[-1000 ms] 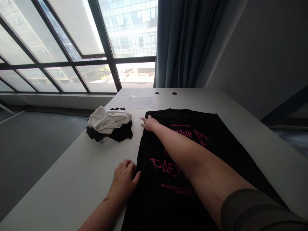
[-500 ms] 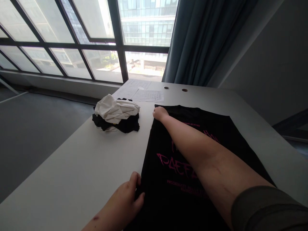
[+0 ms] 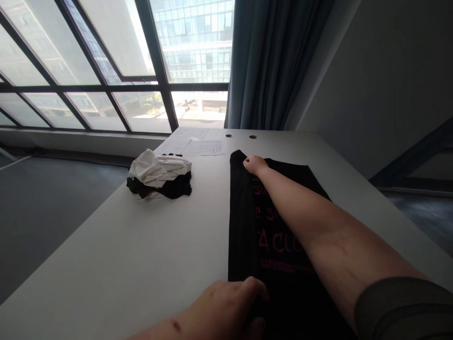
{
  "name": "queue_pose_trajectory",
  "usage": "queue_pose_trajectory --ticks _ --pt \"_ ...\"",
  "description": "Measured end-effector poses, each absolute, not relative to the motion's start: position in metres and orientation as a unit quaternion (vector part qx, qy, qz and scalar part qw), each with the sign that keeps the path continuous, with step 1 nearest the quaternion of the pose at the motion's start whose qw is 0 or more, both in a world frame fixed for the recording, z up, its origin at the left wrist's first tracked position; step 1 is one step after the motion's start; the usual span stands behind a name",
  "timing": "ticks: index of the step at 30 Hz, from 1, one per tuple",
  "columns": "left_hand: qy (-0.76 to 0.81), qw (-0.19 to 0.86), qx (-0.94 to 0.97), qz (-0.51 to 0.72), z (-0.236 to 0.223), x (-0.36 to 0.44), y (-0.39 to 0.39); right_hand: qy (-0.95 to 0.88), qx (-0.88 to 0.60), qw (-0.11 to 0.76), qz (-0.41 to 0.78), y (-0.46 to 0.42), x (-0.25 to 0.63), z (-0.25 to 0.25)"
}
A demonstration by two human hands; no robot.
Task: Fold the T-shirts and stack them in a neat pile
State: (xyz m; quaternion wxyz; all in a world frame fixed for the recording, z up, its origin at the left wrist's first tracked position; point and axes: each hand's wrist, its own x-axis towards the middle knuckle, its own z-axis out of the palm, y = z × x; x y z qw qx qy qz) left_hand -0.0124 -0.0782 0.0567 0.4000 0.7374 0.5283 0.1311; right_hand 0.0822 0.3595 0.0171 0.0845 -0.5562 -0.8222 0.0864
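A black T-shirt (image 3: 246,226) with pink lettering lies on the white table (image 3: 123,250), now a narrow lengthwise fold. My right hand (image 3: 255,165) is curled at its far end, apparently gripping the cloth, and my forearm covers part of the print. My left hand (image 3: 226,307) curls over the shirt's near end at the bottom of the view, with the fingers holding the cloth. Neither hand touches the crumpled pile of white and black clothes (image 3: 159,174) to the left.
Papers (image 3: 203,147) lie at the table's far end, near several small round holes. The table's left edge runs diagonally above a dark floor. A large window (image 3: 106,71) and a blue-grey curtain (image 3: 272,61) stand beyond the table.
The T-shirt has gone from a wide spread to a narrow fold, hiding part of its print. My left hand has moved nearer the bottom of the view, and my right hand further right.
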Motion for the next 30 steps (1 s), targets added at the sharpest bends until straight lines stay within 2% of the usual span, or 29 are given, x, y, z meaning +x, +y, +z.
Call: queue_pose_trajectory --ticks 6,10,14,18,26,30 --pt "0.489 0.299 0.819 0.007 0.032 0.04 -0.066 -0.8 -0.588 0.031 0.117 0.349 0.126 -0.028" --pt "0.519 0.239 0.818 0.07 0.007 0.047 -0.062 -0.793 -0.595 0.04 0.12 0.338 0.134 -0.058" --pt "0.477 0.18 0.854 0.108 -0.028 0.04 -0.061 -0.791 -0.597 0.085 0.108 0.332 0.137 -0.073" --pt "0.444 0.189 0.873 0.078 -0.043 0.036 -0.062 -0.792 -0.59 0.116 0.1 0.329 0.139 -0.073" --pt "0.442 0.217 0.866 0.082 -0.037 0.034 -0.065 -0.813 -0.553 0.16 0.094 0.307 0.149 -0.063" --pt "0.442 0.213 0.868 0.079 -0.04 0.03 -0.074 -0.871 -0.463 0.134 0.097 0.26 0.174 -0.065"
